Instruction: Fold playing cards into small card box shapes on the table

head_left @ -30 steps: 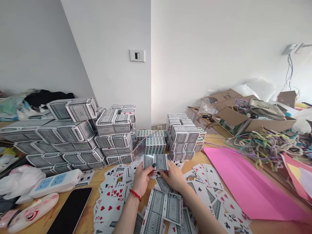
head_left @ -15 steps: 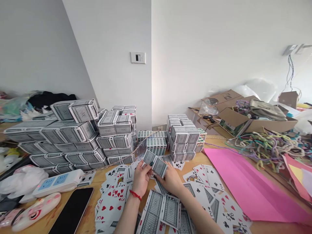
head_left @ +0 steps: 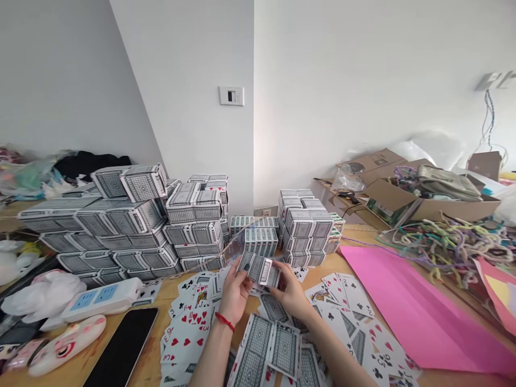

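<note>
Grey-backed playing cards (head_left: 250, 264), folded and joined into a small piece, are held up over the middle of the table. My left hand (head_left: 236, 290), with a red cord on its wrist, pinches them between the dark-nailed thumb and the fingers. On the other side my right hand (head_left: 292, 291) grips a card at the piece's right end, where a white folded edge shows. Below my wrists lies a larger flat piece made of folded cards (head_left: 258, 346). Loose cards (head_left: 187, 336) are spread face up to the left, and more loose cards (head_left: 342, 317) to the right.
Stacked card-built blocks (head_left: 121, 215) rise at the left, with another stack (head_left: 308, 226) behind my right hand. Green card boxes (head_left: 260, 242) stand between them. A phone (head_left: 123, 346) and power strip (head_left: 100, 298) lie left; pink paper (head_left: 411, 317) and tangled yarn (head_left: 447, 242) lie right.
The card piece in my hands has turned, and a white folded edge now shows on its right. My right hand has shifted slightly right, its fingers more spread. The view has swung slightly left.
</note>
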Demonstrator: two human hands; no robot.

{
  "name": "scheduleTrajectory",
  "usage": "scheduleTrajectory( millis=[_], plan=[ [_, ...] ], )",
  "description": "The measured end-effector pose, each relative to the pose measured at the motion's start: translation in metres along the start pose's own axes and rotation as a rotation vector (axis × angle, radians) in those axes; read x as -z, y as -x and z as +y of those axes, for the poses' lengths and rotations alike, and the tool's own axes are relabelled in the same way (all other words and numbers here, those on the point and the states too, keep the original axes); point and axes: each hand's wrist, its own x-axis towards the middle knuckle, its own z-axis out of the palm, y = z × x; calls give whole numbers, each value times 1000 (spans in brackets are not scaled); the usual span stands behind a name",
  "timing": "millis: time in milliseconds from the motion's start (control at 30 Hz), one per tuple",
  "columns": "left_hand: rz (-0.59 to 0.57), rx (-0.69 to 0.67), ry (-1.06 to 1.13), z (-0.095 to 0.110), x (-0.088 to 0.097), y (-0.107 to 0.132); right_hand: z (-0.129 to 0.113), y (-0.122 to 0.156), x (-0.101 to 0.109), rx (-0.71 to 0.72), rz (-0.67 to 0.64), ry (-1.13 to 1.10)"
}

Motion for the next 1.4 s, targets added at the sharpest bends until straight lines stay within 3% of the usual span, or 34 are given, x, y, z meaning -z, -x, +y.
scheduleTrajectory(
  millis=[167,333,867,1400],
  plan=[
    [52,11,33,-1,1,-6,4,2,11,-139,-48,-476],
    [34,15,-7,-2,-1,-4,-7,2,12,-158,-75,-666],
    [50,17,-77,-4,3,-5,-21,5,9,-209,-193,-800],
    [75,5,-127,-5,2,-4,-23,5,9,-213,-138,-742]
  ],
)
